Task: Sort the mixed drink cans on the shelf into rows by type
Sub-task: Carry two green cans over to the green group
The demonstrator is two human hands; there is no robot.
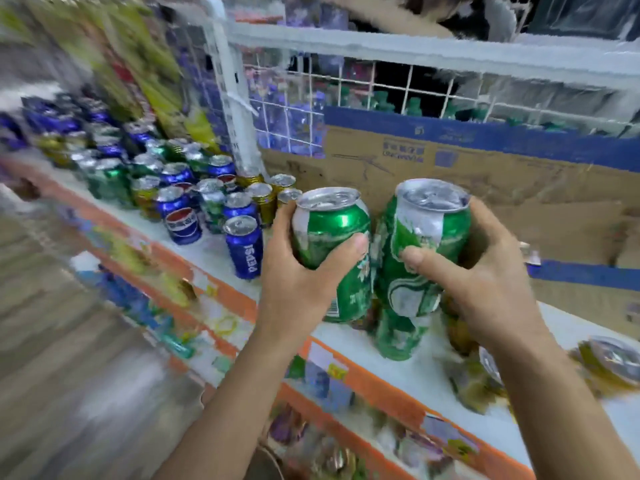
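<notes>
Head view, shelf of mixed drink cans. Your left grip (pixel 304 271) is wrapped round a green can (pixel 332 220), thumb across its front and fingers behind. Your right grip (pixel 485 271) grasps a second green can (pixel 440 223) the same way. The two cans stand upright and side by side, close together, above the front part of the white shelf (pixel 221 251) and in front of a cardboard box (pixel 502 188) with a blue band. More green shows below both cans, down to the shelf. Blur leaves it unclear whether these are separate cans.

To your left, a blue Pepsi can (pixel 244 251) stands alone near the shelf edge. Behind it sits a mixed cluster of blue, green and gold cans (pixel 166 174). A gold can (pixel 609 362) lies at the far right. White wire mesh (pixel 346 91) backs the shelf.
</notes>
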